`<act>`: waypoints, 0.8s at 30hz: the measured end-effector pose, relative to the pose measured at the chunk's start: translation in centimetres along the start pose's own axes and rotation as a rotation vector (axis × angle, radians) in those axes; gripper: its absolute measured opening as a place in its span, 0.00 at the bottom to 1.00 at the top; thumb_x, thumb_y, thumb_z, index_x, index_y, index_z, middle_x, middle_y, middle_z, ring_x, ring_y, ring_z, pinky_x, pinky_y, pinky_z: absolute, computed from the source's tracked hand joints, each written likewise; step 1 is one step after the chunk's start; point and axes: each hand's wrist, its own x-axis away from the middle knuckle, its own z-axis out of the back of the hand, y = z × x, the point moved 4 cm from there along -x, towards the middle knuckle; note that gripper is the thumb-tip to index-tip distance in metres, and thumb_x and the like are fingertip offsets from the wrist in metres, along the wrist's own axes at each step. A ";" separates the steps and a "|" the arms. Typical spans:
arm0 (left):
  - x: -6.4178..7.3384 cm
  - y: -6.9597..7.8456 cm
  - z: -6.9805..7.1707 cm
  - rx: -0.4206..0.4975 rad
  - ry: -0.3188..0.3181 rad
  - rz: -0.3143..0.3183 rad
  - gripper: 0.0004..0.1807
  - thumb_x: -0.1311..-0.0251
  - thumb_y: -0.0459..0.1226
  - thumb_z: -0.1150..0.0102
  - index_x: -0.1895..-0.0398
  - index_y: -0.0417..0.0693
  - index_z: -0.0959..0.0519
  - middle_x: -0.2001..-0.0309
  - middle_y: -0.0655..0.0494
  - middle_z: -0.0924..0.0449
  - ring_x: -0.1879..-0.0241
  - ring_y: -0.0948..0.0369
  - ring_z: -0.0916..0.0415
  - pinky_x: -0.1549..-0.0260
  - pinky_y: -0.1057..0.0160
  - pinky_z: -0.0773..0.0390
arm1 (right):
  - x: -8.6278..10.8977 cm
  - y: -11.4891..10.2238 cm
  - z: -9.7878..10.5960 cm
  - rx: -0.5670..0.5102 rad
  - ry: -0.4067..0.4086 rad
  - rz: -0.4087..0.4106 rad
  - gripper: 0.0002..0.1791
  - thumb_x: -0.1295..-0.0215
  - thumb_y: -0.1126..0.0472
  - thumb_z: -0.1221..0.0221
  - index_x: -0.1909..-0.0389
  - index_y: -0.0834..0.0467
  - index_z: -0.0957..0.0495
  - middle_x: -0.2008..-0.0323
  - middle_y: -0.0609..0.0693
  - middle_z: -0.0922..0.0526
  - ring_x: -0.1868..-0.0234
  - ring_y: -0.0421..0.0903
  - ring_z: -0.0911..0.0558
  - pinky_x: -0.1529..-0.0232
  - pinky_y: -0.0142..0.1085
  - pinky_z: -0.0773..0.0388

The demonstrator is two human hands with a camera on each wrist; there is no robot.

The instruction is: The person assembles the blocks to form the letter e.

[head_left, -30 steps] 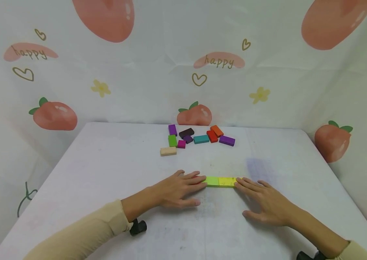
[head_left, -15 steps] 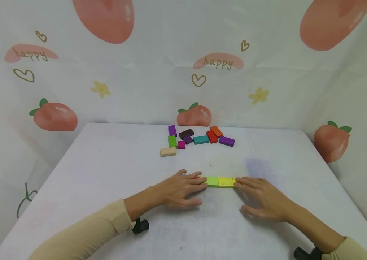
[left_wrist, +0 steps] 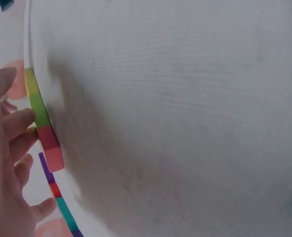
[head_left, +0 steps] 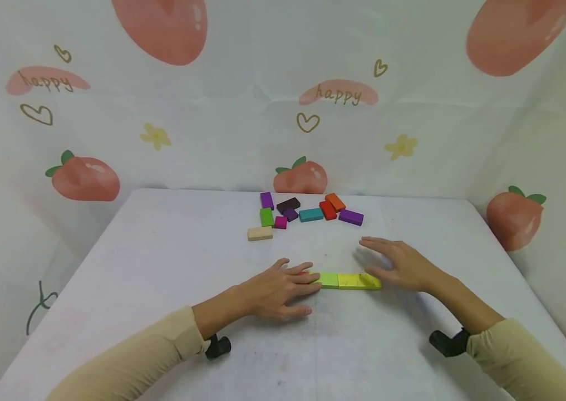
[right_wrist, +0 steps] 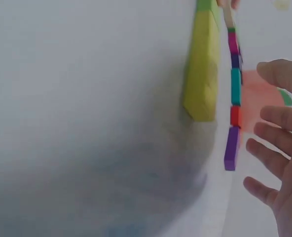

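A short row of coloured blocks lies end to end on the white table: a red block (left_wrist: 50, 139), a light green block (head_left: 329, 280) and a yellow block (head_left: 357, 281). My left hand (head_left: 279, 292) lies with straight, spread fingers over the red end, its fingertips at the red and green blocks; it hides most of the red one in the head view. Beyond the yellow end, my right hand (head_left: 405, 267) hovers over the table with relaxed fingers and nothing in them. In the right wrist view its fingers (right_wrist: 276, 136) are spread apart from the yellow block.
Loose blocks lie farther back: a plain wooden one (head_left: 260, 234), a green one (head_left: 266, 217), a teal one (head_left: 311, 215), a red one (head_left: 328, 210), a purple one (head_left: 351, 217) and several others. A patterned cloth (head_left: 222, 145) hangs behind the table's back edge.
My right hand has left the yellow block's right end and moved up and forward, uncovering that end. My left hand has stayed on the row, and the blocks lie as before.
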 end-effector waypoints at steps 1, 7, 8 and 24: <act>0.0 0.0 0.0 0.002 0.000 0.000 0.34 0.28 0.61 0.59 0.24 0.59 0.38 0.24 0.63 0.43 0.22 0.58 0.56 0.32 0.37 0.45 | -0.6 0.3 0.1 -0.007 -0.005 -0.010 0.33 0.34 0.50 0.39 0.31 0.61 0.30 0.33 0.58 0.28 0.34 0.61 0.28 0.40 0.63 0.31; 0.0 -0.1 -0.2 0.003 0.002 0.003 0.35 0.29 0.61 0.59 0.23 0.60 0.39 0.24 0.64 0.44 0.22 0.58 0.58 0.32 0.35 0.47 | -3.4 1.9 0.2 -0.046 -0.040 -0.089 0.37 0.32 0.50 0.40 0.27 0.61 0.36 0.28 0.63 0.36 0.29 0.65 0.36 0.36 0.65 0.37; 0.1 -0.1 -0.3 0.004 0.002 0.003 0.35 0.29 0.61 0.59 0.23 0.60 0.39 0.24 0.64 0.44 0.22 0.58 0.58 0.32 0.34 0.48 | -3.8 2.2 0.1 -0.049 -0.047 -0.106 0.37 0.32 0.50 0.40 0.27 0.61 0.37 0.28 0.64 0.37 0.29 0.66 0.37 0.36 0.65 0.38; 0.1 0.0 -0.1 -0.005 -0.002 -0.007 0.35 0.29 0.61 0.59 0.23 0.59 0.39 0.24 0.63 0.44 0.22 0.57 0.56 0.32 0.35 0.46 | -7.3 5.6 -0.6 -0.031 -0.101 -0.219 0.40 0.32 0.48 0.44 0.25 0.64 0.42 0.25 0.65 0.45 0.27 0.67 0.43 0.32 0.66 0.46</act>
